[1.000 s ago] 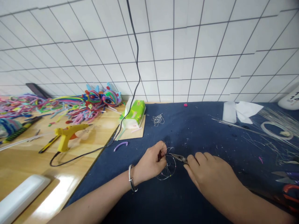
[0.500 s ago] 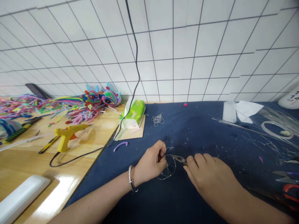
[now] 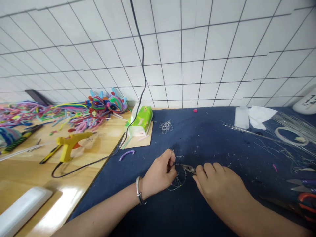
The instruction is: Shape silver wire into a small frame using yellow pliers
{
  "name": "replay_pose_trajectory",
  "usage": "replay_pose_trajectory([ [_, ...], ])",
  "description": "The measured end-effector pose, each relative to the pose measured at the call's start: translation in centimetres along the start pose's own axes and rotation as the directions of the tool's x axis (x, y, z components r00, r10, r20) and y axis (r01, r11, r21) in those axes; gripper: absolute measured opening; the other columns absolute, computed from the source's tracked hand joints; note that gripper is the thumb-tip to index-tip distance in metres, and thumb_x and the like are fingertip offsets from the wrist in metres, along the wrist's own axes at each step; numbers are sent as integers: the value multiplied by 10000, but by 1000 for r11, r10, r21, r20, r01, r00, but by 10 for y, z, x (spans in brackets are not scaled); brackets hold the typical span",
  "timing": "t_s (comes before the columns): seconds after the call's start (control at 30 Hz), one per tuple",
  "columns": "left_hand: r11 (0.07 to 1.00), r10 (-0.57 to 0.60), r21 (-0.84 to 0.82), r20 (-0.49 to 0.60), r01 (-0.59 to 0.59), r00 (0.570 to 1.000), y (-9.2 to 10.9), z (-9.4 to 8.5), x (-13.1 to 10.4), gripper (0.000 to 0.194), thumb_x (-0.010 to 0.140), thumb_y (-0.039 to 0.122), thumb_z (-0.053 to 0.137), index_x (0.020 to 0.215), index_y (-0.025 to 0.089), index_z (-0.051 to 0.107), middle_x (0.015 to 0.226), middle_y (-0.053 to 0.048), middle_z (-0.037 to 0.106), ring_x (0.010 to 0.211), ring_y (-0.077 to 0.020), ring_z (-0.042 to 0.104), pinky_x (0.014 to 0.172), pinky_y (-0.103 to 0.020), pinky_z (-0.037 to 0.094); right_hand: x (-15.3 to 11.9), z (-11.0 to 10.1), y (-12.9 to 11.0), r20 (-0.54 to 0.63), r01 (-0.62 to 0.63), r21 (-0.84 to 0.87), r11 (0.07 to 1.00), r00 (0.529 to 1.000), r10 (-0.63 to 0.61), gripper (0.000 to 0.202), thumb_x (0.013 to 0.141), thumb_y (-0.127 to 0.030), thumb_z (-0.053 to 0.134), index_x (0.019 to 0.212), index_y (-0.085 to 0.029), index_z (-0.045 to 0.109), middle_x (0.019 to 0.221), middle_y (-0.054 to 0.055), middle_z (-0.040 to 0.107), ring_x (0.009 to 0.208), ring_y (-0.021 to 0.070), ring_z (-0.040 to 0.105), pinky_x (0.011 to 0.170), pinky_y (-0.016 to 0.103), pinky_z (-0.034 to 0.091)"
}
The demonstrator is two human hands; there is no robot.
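In the middle of the dark blue cloth, my left hand [image 3: 161, 169] pinches a thin wire frame [image 3: 181, 184], made of bent loops with small coloured spots on it. My fingers hide the part of the frame that they grip. My right hand [image 3: 219, 186] is closed round a pair of pliers [image 3: 189, 168], whose handles are hidden in the palm. The pliers point left, and their jaw tips reach the wire close to my left fingertips. Whether the jaws are clamped on the wire is too small to tell.
Left, on the wooden table, lie a yellow glue gun [image 3: 70, 144], a cutter knife [image 3: 50, 154] and colourful pipe cleaners [image 3: 84, 120]. A green tissue pack [image 3: 142, 120] and a wire tangle [image 3: 166, 126] are behind my hands. Straight wires [image 3: 293, 131] and orange-handled scissors [image 3: 306, 200] lie right.
The view has shifted very slightly. My right hand and the pliers have moved a touch to the left; my left hand keeps its pinch on the wire frame.
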State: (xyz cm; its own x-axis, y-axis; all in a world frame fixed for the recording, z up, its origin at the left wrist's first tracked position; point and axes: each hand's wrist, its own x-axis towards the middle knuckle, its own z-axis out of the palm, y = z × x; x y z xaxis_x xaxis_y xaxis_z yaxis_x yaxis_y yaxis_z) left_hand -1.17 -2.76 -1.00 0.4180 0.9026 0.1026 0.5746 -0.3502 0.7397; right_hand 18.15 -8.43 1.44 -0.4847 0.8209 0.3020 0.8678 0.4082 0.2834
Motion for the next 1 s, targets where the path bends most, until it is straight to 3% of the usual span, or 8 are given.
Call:
replay_pose_trajectory([
  [0.67, 998, -10, 60, 26, 8, 1000, 0, 2, 1, 201, 652, 28, 410, 757, 190, 354, 613, 63, 371, 503, -76, 340, 480, -206, 251, -2, -3, -2, -21, 17, -86, 996, 1000, -19, 54, 737, -171, 533, 789, -176, 546, 605, 12, 450, 553, 155, 412, 516, 307, 175],
  [1.0, 999, -12, 48, 36, 10, 999, -2, 1, 1, 200, 653, 30, 411, 773, 186, 378, 643, 59, 400, 512, -72, 354, 471, -200, 261, -2, -8, 3, 2, 6, 7, 1000, 1000, -6, 37, 749, -212, 550, 768, -211, 519, 616, 1, 455, 556, 174, 415, 525, 306, 156],
])
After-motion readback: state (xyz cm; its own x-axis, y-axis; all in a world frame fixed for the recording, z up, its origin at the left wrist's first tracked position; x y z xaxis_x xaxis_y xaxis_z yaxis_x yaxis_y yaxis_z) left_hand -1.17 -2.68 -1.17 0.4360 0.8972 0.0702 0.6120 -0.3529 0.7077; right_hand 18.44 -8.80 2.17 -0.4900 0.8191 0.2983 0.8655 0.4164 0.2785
